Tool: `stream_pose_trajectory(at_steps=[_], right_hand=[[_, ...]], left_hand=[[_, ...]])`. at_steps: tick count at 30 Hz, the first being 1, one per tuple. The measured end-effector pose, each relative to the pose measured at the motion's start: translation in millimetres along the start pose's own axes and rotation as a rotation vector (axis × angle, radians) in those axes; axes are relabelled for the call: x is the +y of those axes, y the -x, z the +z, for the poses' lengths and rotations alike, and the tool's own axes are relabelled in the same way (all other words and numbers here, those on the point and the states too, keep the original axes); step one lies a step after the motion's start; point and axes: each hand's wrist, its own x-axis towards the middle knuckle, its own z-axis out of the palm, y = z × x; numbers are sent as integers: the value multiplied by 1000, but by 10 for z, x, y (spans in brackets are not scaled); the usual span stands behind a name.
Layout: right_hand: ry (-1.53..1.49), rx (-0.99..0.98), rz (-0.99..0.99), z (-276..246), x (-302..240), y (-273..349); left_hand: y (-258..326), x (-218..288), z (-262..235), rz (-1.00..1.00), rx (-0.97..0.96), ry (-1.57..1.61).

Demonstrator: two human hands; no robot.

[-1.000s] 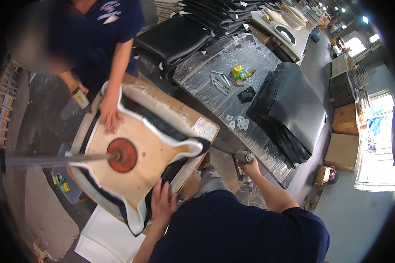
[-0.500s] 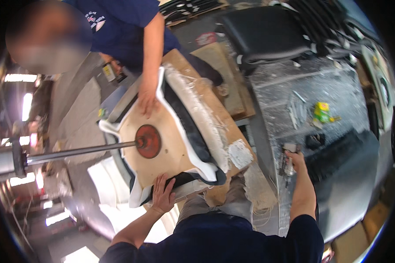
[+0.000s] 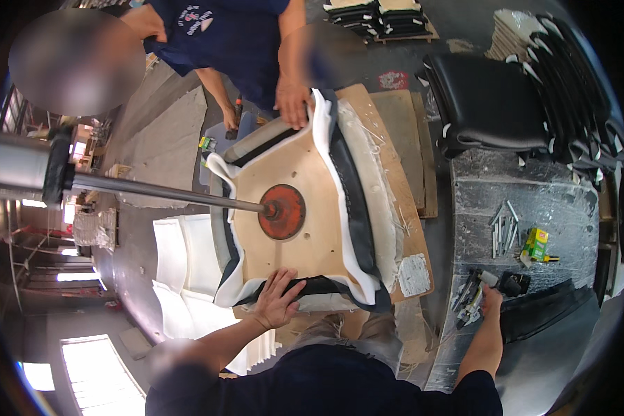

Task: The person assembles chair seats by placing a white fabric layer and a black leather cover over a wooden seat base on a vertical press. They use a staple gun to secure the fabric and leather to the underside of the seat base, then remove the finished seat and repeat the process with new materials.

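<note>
A wooden seat panel (image 3: 284, 163) lies in a shell of white padding (image 3: 324, 132) and black upholstery cover (image 3: 353, 201). A red round press pad (image 3: 291, 220) on a metal rod (image 3: 166, 192) rests against its middle. Flat on the near edge of the panel and cover lies my left hand (image 3: 277, 299), fingers spread. My right hand (image 3: 491, 298) is closed around the grip of a staple gun (image 3: 471, 305) at the side table; part of the grip is hidden. Across from me, a co-worker's hand (image 3: 295, 104) touches the far corner of the padding.
The co-worker's other hand (image 3: 229, 119) holds a dark tool. On the side table (image 3: 478, 187) are staple strips (image 3: 506, 229), a yellow-green box (image 3: 535, 244) and black sheet material (image 3: 544, 312). Black cushions (image 3: 492, 104) stand at the far right. White padding pieces (image 3: 187, 256) lie at left.
The whole view has shifted, so the seat sits further right in it. The co-worker's hand has moved from the panel's face to its far corner. My hands keep their places on the seat and staple gun.
</note>
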Motion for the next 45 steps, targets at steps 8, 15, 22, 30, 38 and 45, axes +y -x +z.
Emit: stream_pose_trajectory(at_steps=[8,15,22,30,38,45], right_hand=[[-128,-214,-446,1223,-1039,1406],[556,90,-942,2197,-1315,2483],[531,42,-920,2198,-1245,2638],[583,103,-1013,2214,-1267,2663],[607,148,-881,2195,-1174,2773],[549,67,-873,2178,-1136,2777]], left_hand=[[538,-156,190,-10,157,-29],[517,-196,147,-244,387,120],[598,-207,3,-232,482,55],[576,-184,13,-229,476,36],[614,-191,32,-208,496,10],[556,-303,-16,-166,524,23]])
